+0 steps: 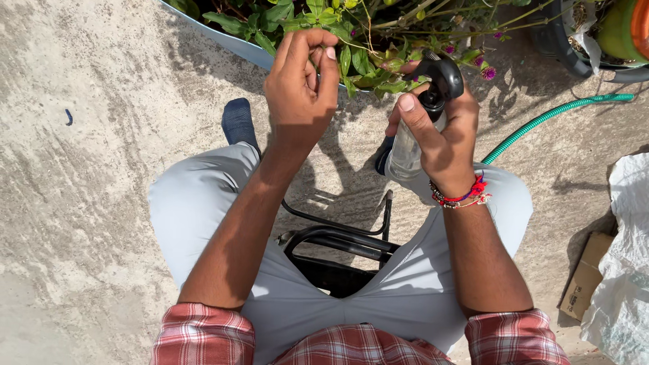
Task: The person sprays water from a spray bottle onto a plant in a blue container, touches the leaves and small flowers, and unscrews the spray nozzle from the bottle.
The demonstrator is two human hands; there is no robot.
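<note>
Concrete floor [88,203] below: right hand [443,132] fingers grip a clear spray bottle [409,152], long axis tilted, black nozzle toward the plant [365,40]; left hand [301,88] fingers pinch a leaf.

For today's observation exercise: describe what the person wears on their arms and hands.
Both forearms are bare, with red-and-white plaid sleeves rolled above the elbows. The right hand has red beaded and thread bracelets at the wrist. The left hand wears nothing.

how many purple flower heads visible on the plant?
3: one purple flower head right of the spray bottle, one above the nozzle, one further up right. Foliage and the right hand may hide more.
</note>
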